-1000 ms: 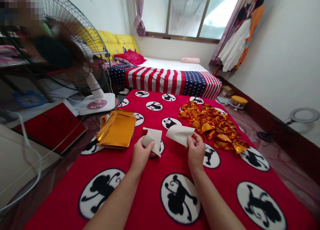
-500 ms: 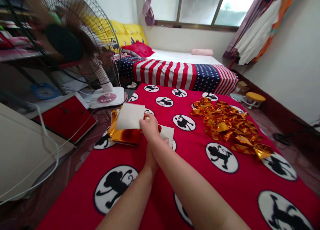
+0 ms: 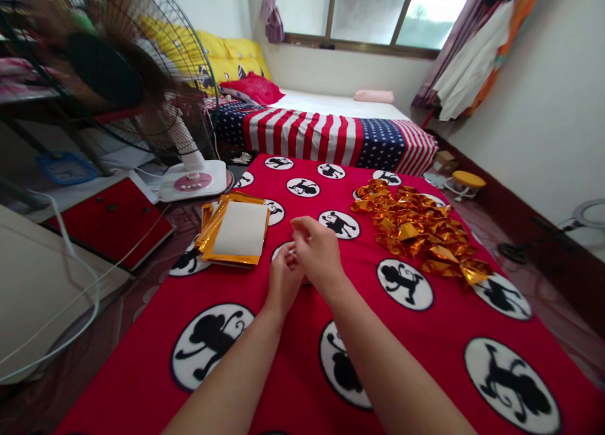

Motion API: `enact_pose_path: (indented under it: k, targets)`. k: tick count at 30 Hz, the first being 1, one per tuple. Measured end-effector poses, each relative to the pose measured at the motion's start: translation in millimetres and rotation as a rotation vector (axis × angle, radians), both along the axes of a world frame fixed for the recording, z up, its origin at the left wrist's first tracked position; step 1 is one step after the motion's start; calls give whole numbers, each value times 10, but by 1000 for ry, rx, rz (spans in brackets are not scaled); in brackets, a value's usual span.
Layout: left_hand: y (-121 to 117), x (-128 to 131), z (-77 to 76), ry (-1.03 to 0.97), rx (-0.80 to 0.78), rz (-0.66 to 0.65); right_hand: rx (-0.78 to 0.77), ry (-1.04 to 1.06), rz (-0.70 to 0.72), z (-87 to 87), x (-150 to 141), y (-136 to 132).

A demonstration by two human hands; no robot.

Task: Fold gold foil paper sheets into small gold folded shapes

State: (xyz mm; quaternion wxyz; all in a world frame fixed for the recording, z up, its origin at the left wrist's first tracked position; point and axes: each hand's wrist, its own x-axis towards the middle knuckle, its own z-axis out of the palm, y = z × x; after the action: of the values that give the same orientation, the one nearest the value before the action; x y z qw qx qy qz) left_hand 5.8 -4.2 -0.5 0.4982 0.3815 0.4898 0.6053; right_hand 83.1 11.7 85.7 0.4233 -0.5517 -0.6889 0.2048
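Back from the stack of shiny gold foil-faced sheets (image 3: pixel 235 259), the right hand (image 3: pixel 320 253) has met the left hand (image 3: pixel 285 276), and the pale rectangular paper sheet (image 3: pixel 241 227) it held out there now lies on top of that stack. Fingers of both hands are curled and bunched together, the right partly covering the left; whether anything is pinched between them I cannot tell, as the hands hide it. Just left of the fingertips, apart from them, sits the stack with the pale sheet, its gold edges showing around it. Farther off to the right spreads a heap of folded, crinkled gold foil pieces (image 3: pixel 416 224). Everything rests on a red cloth printed with black monkeys in white circles (image 3: pixel 350 284). Beyond stand a white-based fan (image 3: pixel 193 179) at left and a bed with a striped, starred cover (image 3: pixel 326 135).
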Motion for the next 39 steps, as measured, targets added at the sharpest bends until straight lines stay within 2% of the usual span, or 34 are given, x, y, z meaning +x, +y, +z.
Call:
enact_pose_path:
  k: [3,5,6,10,14,17,19,22,25,28,31,35,37,39]
  targets:
    - [-9,7,45,-67,-25,12,202,59,-140,-174,576,-193]
    - [-19,11,75,-134,-43,51,212,40,-212,-326,840,-303]
    - [-29,18,93,-179,-46,54,190,11,-190,-398,915,-349]
    - [-130,99,187,-355,-63,-35,162,1,-37,-570,914,-450]
    - [-280,139,288,-369,-115,-206,236,166,15,-554,866,-460]
    - [-338,10,303,-312,-179,-304,211,295,68,-522,959,-501]
    - [-341,-125,275,-166,-130,-277,156,389,72,-533,1026,-564]
    - [-321,-277,234,261,86,-277,57,498,71,-610,1068,-676]
    - [-292,-290,237,609,322,-392,-51,495,122,-706,1076,-755]
    - [-253,-230,227,808,508,-577,-109,341,191,-759,1130,-795]
    - [-254,-194,178,997,670,-689,-10,58,233,-754,1224,-851]
    - [-414,-203,226,1261,868,-553,165,-272,154,-726,1274,-985]
    - [-531,-217,319,1338,901,-498,191,-299,138,-727,1245,-1045]
    - [-621,-239,408,1355,877,-503,163,-239,170,-734,1199,-1081]
